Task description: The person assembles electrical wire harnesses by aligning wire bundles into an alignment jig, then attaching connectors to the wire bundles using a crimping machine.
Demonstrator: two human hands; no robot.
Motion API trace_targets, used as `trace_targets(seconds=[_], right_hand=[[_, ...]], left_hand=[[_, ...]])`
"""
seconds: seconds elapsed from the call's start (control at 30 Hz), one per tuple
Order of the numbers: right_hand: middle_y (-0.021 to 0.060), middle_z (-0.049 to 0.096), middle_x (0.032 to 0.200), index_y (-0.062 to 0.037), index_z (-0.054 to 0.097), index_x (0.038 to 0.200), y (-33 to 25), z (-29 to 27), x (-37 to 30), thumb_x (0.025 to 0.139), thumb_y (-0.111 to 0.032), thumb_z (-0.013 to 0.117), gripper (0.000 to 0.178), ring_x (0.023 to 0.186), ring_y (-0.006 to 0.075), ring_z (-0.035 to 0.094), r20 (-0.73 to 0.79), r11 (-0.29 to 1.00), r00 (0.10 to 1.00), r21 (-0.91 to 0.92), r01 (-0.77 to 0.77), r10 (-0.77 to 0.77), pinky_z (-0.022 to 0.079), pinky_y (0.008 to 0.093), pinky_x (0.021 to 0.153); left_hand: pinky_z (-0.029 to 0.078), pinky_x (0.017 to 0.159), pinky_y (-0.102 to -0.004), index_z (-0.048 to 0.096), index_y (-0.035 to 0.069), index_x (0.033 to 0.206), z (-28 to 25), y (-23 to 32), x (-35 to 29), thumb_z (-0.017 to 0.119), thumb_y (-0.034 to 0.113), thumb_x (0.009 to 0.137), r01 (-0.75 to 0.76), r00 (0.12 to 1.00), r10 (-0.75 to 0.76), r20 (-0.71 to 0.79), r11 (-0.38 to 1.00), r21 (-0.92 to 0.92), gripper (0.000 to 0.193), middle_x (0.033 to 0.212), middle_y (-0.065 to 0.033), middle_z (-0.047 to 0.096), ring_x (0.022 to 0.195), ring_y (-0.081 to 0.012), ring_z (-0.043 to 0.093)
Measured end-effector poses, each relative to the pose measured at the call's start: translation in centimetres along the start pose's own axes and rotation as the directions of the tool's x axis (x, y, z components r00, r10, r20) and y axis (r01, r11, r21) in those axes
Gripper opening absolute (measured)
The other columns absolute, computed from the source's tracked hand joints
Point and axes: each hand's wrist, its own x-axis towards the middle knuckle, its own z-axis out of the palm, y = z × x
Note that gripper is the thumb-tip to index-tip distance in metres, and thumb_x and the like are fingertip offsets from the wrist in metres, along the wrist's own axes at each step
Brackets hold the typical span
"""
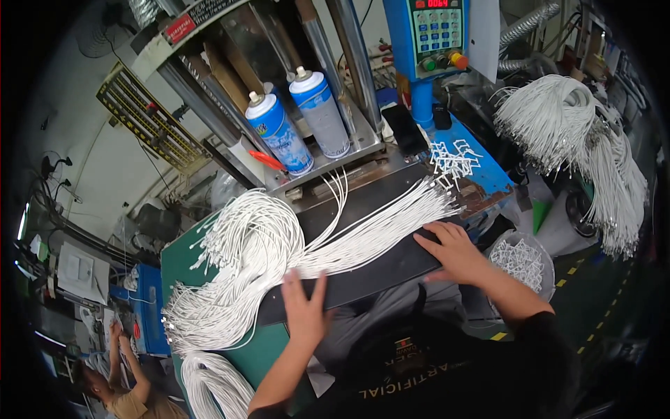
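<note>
A large bundle of thin white cables [377,234] lies across a black board, fanned out to the right and coiled in a loop at the left. My left hand [305,311] is at the bundle's near edge, fingers apart and fingertips at the cables. My right hand [455,255] rests by the board's right end, close to the cable tips, with its fingers spread. Neither hand grips anything. Small connector ends show at the tips of the cables. A few cables run back under the machine.
Two spray cans [319,112] stand on the machine base behind. A blue control box [429,35] rises at the back right. Small white plastic parts [453,159] lie on the blue table; more fill a tub [551,269]. Another cable bundle [551,119] hangs right. A co-worker [125,391] sits lower left.
</note>
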Motion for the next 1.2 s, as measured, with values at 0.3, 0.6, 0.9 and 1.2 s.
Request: trace_targets(seconds=[0.3,0.6,0.9,1.2], right_hand=[[0.0189,0.068,0.115,-0.0098,0.069,0.12,15.5,-0.4,6.6,0.082,-0.044,0.071,0.052,0.107,0.0409,0.061,-0.426,0.982,0.886,0.051,-0.179,0.184,0.048,0.0513,0.093],[0.0234,0.064,0.109,-0.0007,0.068,0.101,11.1,0.9,-16.0,0.078,-0.011,0.071,0.025,0.096,0.0434,0.064,-0.556,0.762,0.653,-0.052,-0.645,0.515,0.052,0.047,0.082],[0.0194,0.064,0.127,-0.0032,0.065,0.124,-14.6,-3.5,3.6,0.083,-0.027,0.075,0.048,0.115,0.0352,0.063,-0.295,0.903,0.925,0.418,-0.1,0.239,0.05,0.0418,0.099],[0.0098,0.069,0.11,-0.0142,0.072,0.102,-7.2,3.2,18.4,0.078,-0.009,0.065,0.025,0.097,0.0333,0.069,-0.196,0.92,0.955,-0.282,-0.273,0.223,0.056,0.0461,0.078]], left_hand=[[0.05,0.098,-0.0437,0.065,0.004,0.125,1.5,4.8,16.2,0.061,0.039,0.097,0.047,0.956,0.136,0.262,0.806,-0.59,0.046,0.119,-0.0233,0.068,0.114,-0.0426,0.062],[0.049,0.096,-0.0446,0.065,0.003,0.123,-8.0,-6.4,9.0,0.072,0.045,0.089,-0.151,0.883,0.246,0.399,0.955,-0.254,0.054,0.117,-0.0266,0.065,0.113,-0.0393,0.061],[0.05,0.09,-0.0437,0.064,0.001,0.116,-7.0,-11.3,9.3,0.066,0.041,0.095,-0.027,0.915,0.288,0.282,0.741,-0.67,0.045,0.111,-0.0219,0.067,0.103,-0.0368,0.064],[0.044,0.065,-0.0274,0.068,0.0,0.098,2.0,-17.3,15.0,0.069,0.026,0.097,0.102,0.909,0.308,0.28,0.488,-0.867,0.026,0.084,0.0028,0.063,0.079,-0.0045,0.052]])
